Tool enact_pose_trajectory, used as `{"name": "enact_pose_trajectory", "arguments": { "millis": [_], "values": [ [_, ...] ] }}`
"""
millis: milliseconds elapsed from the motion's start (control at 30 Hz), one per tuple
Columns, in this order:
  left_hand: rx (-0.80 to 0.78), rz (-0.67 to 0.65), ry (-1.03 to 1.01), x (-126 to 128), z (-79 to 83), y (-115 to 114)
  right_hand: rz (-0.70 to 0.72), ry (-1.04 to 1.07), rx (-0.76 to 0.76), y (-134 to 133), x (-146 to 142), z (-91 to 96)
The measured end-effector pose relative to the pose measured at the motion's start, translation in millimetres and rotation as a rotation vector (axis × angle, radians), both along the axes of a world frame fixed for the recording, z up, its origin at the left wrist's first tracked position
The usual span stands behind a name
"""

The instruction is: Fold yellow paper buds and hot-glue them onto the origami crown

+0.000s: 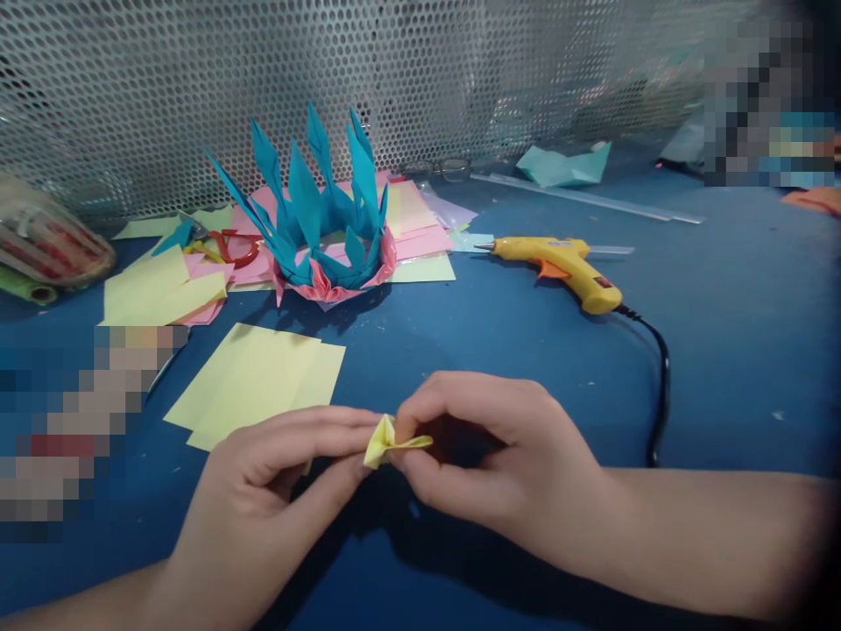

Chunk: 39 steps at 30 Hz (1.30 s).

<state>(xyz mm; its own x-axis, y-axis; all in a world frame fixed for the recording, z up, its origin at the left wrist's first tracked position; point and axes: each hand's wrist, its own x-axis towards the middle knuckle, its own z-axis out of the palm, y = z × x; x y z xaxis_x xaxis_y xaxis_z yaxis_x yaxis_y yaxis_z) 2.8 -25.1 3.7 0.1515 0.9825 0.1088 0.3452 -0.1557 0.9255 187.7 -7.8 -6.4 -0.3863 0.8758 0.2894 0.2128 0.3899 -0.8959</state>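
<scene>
Between the right hand [519,429] and the glue gun [565,263] a hand can pass, until the black cable [665,377] bars the way to the table's [742,350] right edge. Toward the far edge, the tall blue crown [306,188] blocks; the far right corner, blurred, seems occupied.

A: What stands at the rear?
B: A perforated metal panel [197,70]; eyeglasses [455,168] lie near its base.
A: And toward the right of the blue table [729,350]?
B: A yellow glue gun [571,260] with a black cord [666,377]; behind it, a clear strip [578,197] and a folded pale-blue paper [558,168].
</scene>
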Motion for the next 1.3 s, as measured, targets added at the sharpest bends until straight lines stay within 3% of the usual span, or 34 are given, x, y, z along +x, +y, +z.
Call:
{"name": "enact_pose_trajectory", "arguments": {
  "millis": [133, 233, 467, 533, 667, 733, 800, 1067, 1300],
  "values": [
    [0.044, 0.024, -0.012, 0.1, -5.2, -5.1, -0.029, -0.017, 0.001, 0.4, -0.6, -0.7],
    [-0.004, 0.043, -0.061, 1.2, -5.0, -4.8, -0.006, -0.033, 0.123, -0.4, -0.2, -3.2],
    [-0.346, 0.071, -0.239, 4.0, 0.8, 6.1, 0.087, -0.008, 0.261, -1.4, 1.8, -3.9],
    [-0.410, 0.075, -0.287, 3.3, -0.8, 9.4, 0.075, 0.026, 0.205, -0.2, 1.3, -3.7],
    [-0.460, 0.041, -0.359, 1.0, -3.5, 11.9, -0.002, 0.140, -0.060, 2.0, -0.6, -4.0],
    [-0.465, 0.021, -0.367, -0.2, -4.1, 11.2, -0.005, 0.160, -0.103, 2.8, -0.6, -3.5],
    [-0.476, 0.015, -0.365, -1.1, -4.6, 10.6, 0.021, 0.126, -0.042, 3.7, 0.4, -2.9],
    [-0.486, 0.021, -0.202, -2.2, -3.9, 14.9, 0.159, -0.056, 0.441, 6.0, 6.2, -10.3],
    [-0.498, -0.133, -0.209, -3.7, -1.7, 15.6, 0.190, -0.170, 0.504, 6.6, 7.6, -8.7]
  ]
}}
